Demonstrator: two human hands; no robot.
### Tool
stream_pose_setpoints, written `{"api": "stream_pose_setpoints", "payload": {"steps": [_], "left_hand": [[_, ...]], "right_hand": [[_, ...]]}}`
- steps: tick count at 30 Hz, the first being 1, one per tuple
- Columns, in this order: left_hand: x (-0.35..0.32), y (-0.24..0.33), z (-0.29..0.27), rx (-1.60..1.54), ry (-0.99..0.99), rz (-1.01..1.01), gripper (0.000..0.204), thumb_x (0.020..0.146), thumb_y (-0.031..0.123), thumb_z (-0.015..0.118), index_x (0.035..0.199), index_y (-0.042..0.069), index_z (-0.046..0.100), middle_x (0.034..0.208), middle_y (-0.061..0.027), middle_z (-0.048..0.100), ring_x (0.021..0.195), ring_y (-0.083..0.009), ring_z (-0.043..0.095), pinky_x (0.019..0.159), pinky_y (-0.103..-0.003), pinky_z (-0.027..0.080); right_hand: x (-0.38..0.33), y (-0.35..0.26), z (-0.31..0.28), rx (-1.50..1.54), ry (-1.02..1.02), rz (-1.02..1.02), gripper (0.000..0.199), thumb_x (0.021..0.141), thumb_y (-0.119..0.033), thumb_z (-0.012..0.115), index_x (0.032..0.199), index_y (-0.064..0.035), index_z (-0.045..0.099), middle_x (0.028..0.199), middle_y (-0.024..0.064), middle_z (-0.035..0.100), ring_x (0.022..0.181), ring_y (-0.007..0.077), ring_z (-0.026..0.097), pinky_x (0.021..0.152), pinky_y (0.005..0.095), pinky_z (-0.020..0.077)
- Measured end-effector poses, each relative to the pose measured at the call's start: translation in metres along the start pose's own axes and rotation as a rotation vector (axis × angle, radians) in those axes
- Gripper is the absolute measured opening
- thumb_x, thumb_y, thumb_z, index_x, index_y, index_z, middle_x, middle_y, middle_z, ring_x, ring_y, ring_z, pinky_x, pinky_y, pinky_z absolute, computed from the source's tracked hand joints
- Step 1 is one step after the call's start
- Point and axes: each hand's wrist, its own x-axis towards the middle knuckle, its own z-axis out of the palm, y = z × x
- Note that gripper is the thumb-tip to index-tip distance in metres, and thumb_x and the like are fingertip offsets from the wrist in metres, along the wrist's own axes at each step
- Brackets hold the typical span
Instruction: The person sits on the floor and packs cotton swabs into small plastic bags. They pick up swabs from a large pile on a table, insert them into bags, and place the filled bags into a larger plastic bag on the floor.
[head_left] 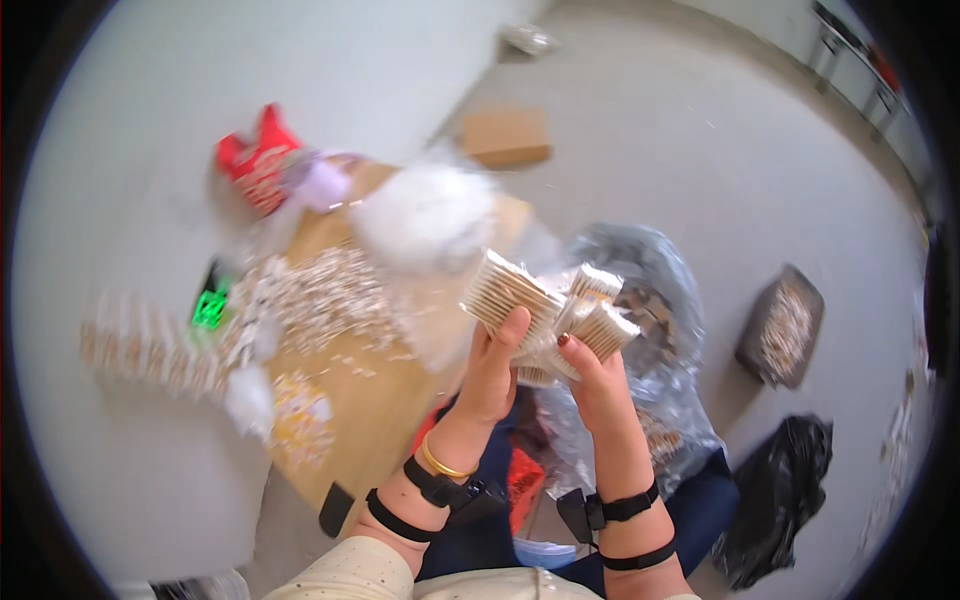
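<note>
My left hand (490, 372) is closed on a clear packet of cotton swabs (510, 297), its thumb on the front. My right hand (597, 382) grips other clear swab packets (603, 328) right beside it. The packets fan out and touch each other above my lap, and the fingers behind them are hidden. Left of my hands, a loose pile of cotton swabs (340, 295) covers part of the wooden table (400, 400). Yellow-and-white paper pieces (302, 412) lie at its near left side. Beyond the packets stands a large clear plastic bag (675, 262) with packets or swabs inside.
A blurred white plastic bag (425, 215) and a red bag (258, 165) sit at the table's far side. Swab packets (150, 352) line the left, near a green-lit device (209, 309). On the floor are a cardboard box (506, 137), a grey bin (812, 300) and a black bag (778, 500).
</note>
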Motion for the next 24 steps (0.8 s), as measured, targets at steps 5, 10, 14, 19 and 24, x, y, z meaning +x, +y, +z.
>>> {"api": "stream_pose_setpoints", "payload": {"steps": [5, 10, 14, 19, 24], "left_hand": [[-0.083, 0.057, -0.128, -0.123, 0.335, 0.011, 0.051, 0.092, 0.046, 0.062, 0.127, 0.009, 0.055, 0.117, -0.0055, 0.064, 0.108, -0.0191, 0.061, 0.098, -0.038, 0.045], [-0.127, 0.086, -0.234, -0.264, 0.545, -0.009, 0.053, 0.091, 0.05, 0.062, 0.125, 0.01, 0.057, 0.115, -0.0078, 0.065, 0.107, -0.0223, 0.062, 0.095, -0.042, 0.047], [-0.112, 0.089, -0.299, -0.348, 0.518, -0.038, 0.05, 0.09, 0.049, 0.062, 0.122, 0.011, 0.059, 0.113, -0.0083, 0.067, 0.104, -0.0234, 0.063, 0.094, -0.043, 0.048], [-0.087, 0.107, -0.339, -0.27, 0.428, -0.19, 0.045, 0.089, 0.047, 0.065, 0.12, 0.013, 0.061, 0.11, -0.0061, 0.067, 0.101, -0.0243, 0.065, 0.083, -0.05, 0.053], [-0.084, 0.121, -0.372, -0.13, 0.33, -0.286, 0.052, 0.087, 0.054, 0.067, 0.124, 0.017, 0.058, 0.113, -0.0024, 0.065, 0.105, -0.0226, 0.063, 0.078, -0.052, 0.053]], "right_hand": [[-0.031, 0.097, 0.101, -0.046, -0.231, 0.303, 0.047, 0.086, -0.014, 0.072, 0.127, 0.0, 0.053, 0.115, 0.0049, 0.062, 0.106, 0.015, 0.059, 0.094, 0.0304, 0.0454], [-0.045, 0.209, 0.16, -0.043, -0.337, 0.515, 0.05, 0.088, -0.017, 0.073, 0.13, -0.0048, 0.049, 0.118, 0.0056, 0.061, 0.108, 0.0164, 0.059, 0.093, 0.0328, 0.0475], [-0.024, 0.251, 0.184, -0.121, -0.345, 0.467, 0.046, 0.089, -0.018, 0.072, 0.127, -0.0058, 0.051, 0.117, 0.0066, 0.062, 0.108, 0.0168, 0.06, 0.091, 0.0346, 0.049], [0.01, 0.269, 0.178, -0.373, -0.345, 0.322, 0.043, 0.085, -0.01, 0.074, 0.123, -0.0052, 0.054, 0.109, 0.0055, 0.067, 0.097, 0.0142, 0.064, 0.084, 0.0308, 0.0519], [0.015, 0.269, 0.161, -0.446, -0.289, 0.264, 0.042, 0.082, 0.002, 0.072, 0.119, -0.0014, 0.052, 0.099, 0.0044, 0.067, 0.088, 0.0142, 0.067, 0.079, 0.0287, 0.0541]]}}
